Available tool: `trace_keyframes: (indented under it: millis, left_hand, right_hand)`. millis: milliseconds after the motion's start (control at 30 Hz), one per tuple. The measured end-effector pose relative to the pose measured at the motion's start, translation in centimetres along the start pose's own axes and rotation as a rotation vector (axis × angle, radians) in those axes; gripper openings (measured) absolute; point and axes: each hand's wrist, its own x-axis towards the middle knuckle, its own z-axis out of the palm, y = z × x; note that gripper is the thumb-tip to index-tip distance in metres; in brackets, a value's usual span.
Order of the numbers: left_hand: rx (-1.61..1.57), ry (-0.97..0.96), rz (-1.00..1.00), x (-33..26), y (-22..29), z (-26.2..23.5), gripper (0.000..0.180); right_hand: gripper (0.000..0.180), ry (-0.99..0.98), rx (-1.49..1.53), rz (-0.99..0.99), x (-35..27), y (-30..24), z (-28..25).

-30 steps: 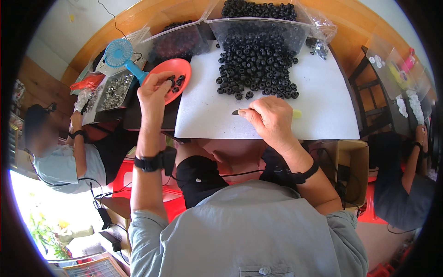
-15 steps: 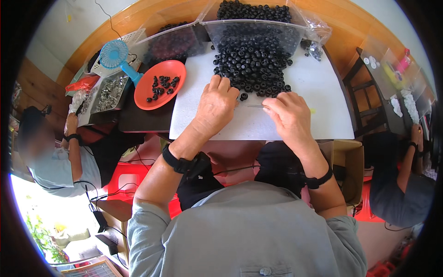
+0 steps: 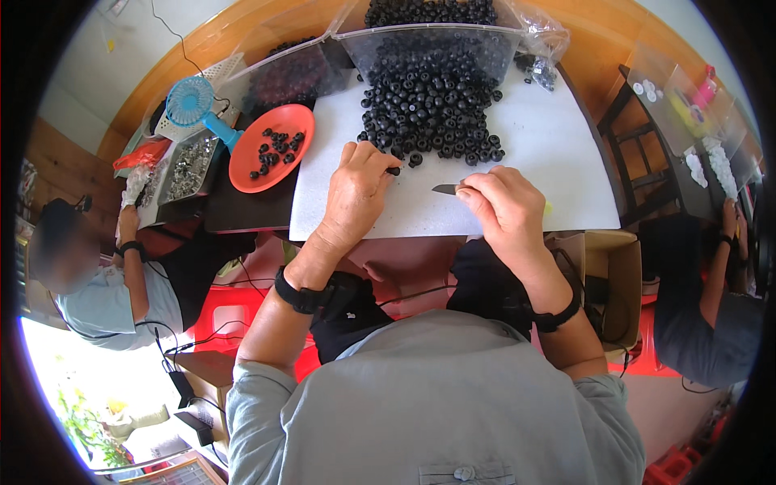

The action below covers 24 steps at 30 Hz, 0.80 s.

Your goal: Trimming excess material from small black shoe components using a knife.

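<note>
Between the fingertips of my left hand (image 3: 356,186) is a small round black part (image 3: 394,170). My right hand (image 3: 505,198) pinches a small knife (image 3: 444,189), its short grey blade pointing left toward my left hand, apart from the black part. Beyond both hands, a heap of black ring-shaped parts (image 3: 428,113) spreads over the white board (image 3: 533,145). It spills from a clear plastic bin (image 3: 501,48) filled with more of them. On the left, an orange-red plate (image 3: 255,174) holds several black parts.
A blue fan (image 3: 191,102) stands left of the plate, near a tray of small shiny pieces (image 3: 191,166). A clear bag (image 3: 543,36) lies at the far right of the board. An open cardboard box (image 3: 618,283) is below right. Two other people sit at either side.
The knife blade now shows broadside, having been nearly edge-on. My left hand has shifted slightly left and down, and a black part shows at its fingertips. The whole view has shifted slightly.
</note>
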Motion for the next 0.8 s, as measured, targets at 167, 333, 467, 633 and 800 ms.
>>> trace_keyframes:
  millis: [167, 333, 467, 633, 800]
  left_hand:
    - [-0.456, 0.028, -0.225, -1.2, 2.3, -0.8, 0.026]
    - [-1.049, 0.008, -0.481, -2.5, 3.4, -1.1, 0.024]
    - [-1.255, 0.06, -0.559, -3.1, 3.3, -0.8, 0.024]
    - [-1.27, 0.042, -0.538, -4.0, 2.6, -0.2, 0.026]
    - [-1.364, 0.042, -0.53, -4.0, 3.1, 0.1, 0.026]
  right_hand:
    - [0.013, -0.002, 0.039, 0.036, 0.5, -0.5, 1.0]
    - [0.011, 0.009, 0.173, 0.13, 1.2, -1.2, 2.6]
    - [0.011, -0.008, 0.167, 0.148, 1.2, -1.3, 2.8]
    - [0.013, -0.01, 0.166, 0.13, 1.0, -1.3, 2.9]
    - [0.017, -0.033, 0.198, 0.144, 1.1, -1.5, 2.8]
